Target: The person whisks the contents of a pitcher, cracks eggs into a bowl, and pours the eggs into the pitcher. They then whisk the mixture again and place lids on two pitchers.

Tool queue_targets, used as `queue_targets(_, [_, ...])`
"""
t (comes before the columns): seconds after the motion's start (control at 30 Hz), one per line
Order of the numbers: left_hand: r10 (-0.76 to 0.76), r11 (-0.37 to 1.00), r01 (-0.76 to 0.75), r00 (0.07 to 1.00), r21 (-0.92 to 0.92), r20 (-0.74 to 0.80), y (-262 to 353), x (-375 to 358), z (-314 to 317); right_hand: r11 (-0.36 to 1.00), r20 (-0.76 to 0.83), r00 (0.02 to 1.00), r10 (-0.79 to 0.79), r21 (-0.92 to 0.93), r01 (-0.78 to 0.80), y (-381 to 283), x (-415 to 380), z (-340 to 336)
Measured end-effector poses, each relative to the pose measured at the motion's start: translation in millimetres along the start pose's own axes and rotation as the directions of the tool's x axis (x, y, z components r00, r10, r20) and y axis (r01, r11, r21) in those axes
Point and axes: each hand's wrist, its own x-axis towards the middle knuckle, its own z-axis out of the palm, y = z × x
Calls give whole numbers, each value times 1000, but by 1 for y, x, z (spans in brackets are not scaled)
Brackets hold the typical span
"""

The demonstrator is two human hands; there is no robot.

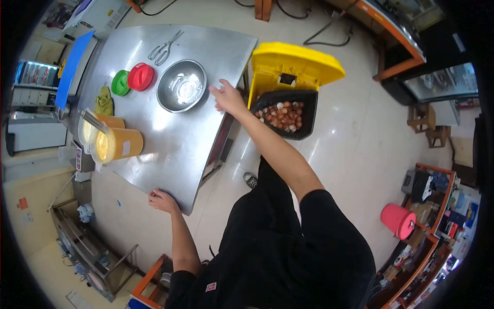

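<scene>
My right hand (228, 99) reaches over the long edge of a steel table (175, 149), its fingers apart and nothing in them. Just left of those fingers stands a shiny metal bowl (181, 86), with no contents that I can make out. My left hand (163, 201) is at the table's near end, fingers curled at the edge. Beyond the bowl are a red round container (140, 76), a green one (121, 83) and metal kitchen scissors or tongs (165, 49). Two tubs of yellow contents, the nearer tub (126, 143) in front, stand at the left.
Beside the table, a black bin (306, 116) with its yellow lid (296, 62) raised holds many eggshells. A yellow-green cloth (104, 101) lies near the tubs. On the right stand a pink bucket (398, 220) and orange-framed shelves (437, 201). Hoses (329, 42) lie at the back.
</scene>
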Motion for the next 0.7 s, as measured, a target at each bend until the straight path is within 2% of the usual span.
queue_targets(0.03, [-5, 1000, 5, 1000, -14, 9, -2, 0, 1, 997, -16, 998, -69, -33, 68, -9, -3, -13])
queue_targets(0.07, [-12, 1000, 12, 1000, -21, 18, -3, -2, 0, 949, -92, 962, -256, -213, 233, -14, -2, -34])
queue_targets(0.1, [-21, 999, 22, 1000, -35, 23, 2, -2, -1, 843, -130, 885, -447, -391, 369, -17, 5, -62])
queue_targets(0.13, [-28, 999, 29, 999, -41, 30, 7, -3, -4, 692, -207, 723, -659, -544, 475, -18, 16, -91])
queue_targets(0.17, [-31, 999, 33, 999, -41, 37, 8, -4, -8, 789, -312, 783, -538, -512, 339, -35, 18, -118])
queue_targets(0.2, [-31, 997, 32, 999, -71, 25, 5, -5, -10, 702, -296, 674, -677, -535, 470, -37, 32, -153])
queue_targets(0.23, [-33, 994, 34, 999, -102, 8, 4, -6, -9, 825, -370, 753, -544, -400, 400, -37, 45, -184])
queue_targets(0.27, [-41, 989, 38, 999, -140, -20, 7, -5, -5, 760, -398, 657, -640, -454, 466, -31, 57, -207])
queue_targets(0.33, [-20, 990, 18, 1000, -140, -12, 7, -6, -3, 848, -448, 721, -528, -315, 426, -32, 60, -215])
queue_targets(0.47, [10, 985, -19, 998, -171, -56, -4, -3, -1, 871, -233, 873, -428, -364, 329, -32, 27, -133])
queue_targets(0.5, [-80, 960, 72, 997, -272, -19, -7, -4, -4, 869, -165, 889, -427, -346, 354, -29, 25, -106])
queue_targets(0.6, [-300, 765, 306, 948, -566, 106, -10, 4, -13, 849, 12, 883, -469, -269, 455, -67, 26, -21])
queue_targets(0.7, [-362, 642, 301, 930, -705, 67, 1, 32, -32, 802, 206, 796, -570, -74, 593, -141, 26, 74])
